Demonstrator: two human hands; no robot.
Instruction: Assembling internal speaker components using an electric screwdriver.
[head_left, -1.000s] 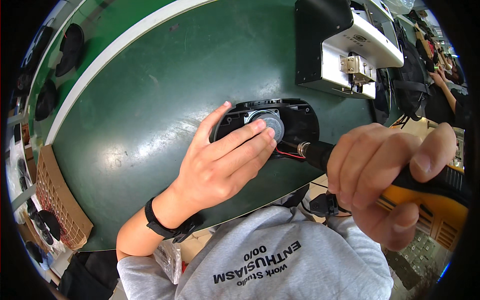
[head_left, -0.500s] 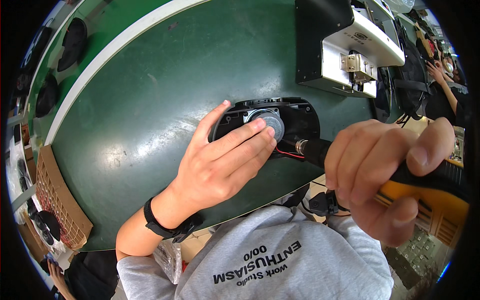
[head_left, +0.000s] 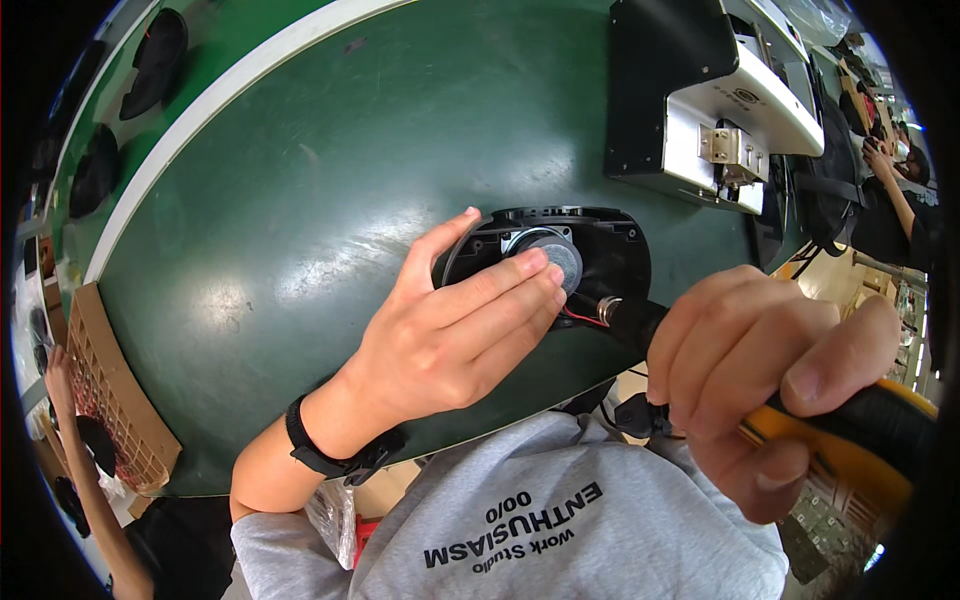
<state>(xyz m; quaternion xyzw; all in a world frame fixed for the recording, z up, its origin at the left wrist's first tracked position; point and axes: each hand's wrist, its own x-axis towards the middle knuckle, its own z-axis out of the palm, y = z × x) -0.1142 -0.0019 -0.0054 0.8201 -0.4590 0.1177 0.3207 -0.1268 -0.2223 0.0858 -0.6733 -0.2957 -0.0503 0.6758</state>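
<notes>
A black oval plastic housing [head_left: 622, 248] lies hollow side up on the green table. Set in it is a speaker [head_left: 568, 266] with a round grey magnet. My left hand [head_left: 440, 335] grips both, its thumb at the housing's left end and its fingertips pressed on the magnet. A yellow-and-black power screwdriver [head_left: 890, 425] is wrapped in my right hand [head_left: 750, 370], its metal nose pointing left at the housing's near right edge. Beside that nose runs a red wire [head_left: 583, 316]. The bit's tip cannot be made out.
A black-and-white machine [head_left: 735, 110] with a metal bracket stands at the far right. At the left, a white rail [head_left: 160, 170] borders a green strip with black parts [head_left: 95, 170]. Another person's arm [head_left: 85, 470] reaches beside a cardboard divider box [head_left: 120, 400]; a second person works far right.
The view has shifted slightly. My right hand has lowered a little and the screwdriver's handle tilts differently. My left hand keeps its hold. The other person's arm at the left has come further up.
</notes>
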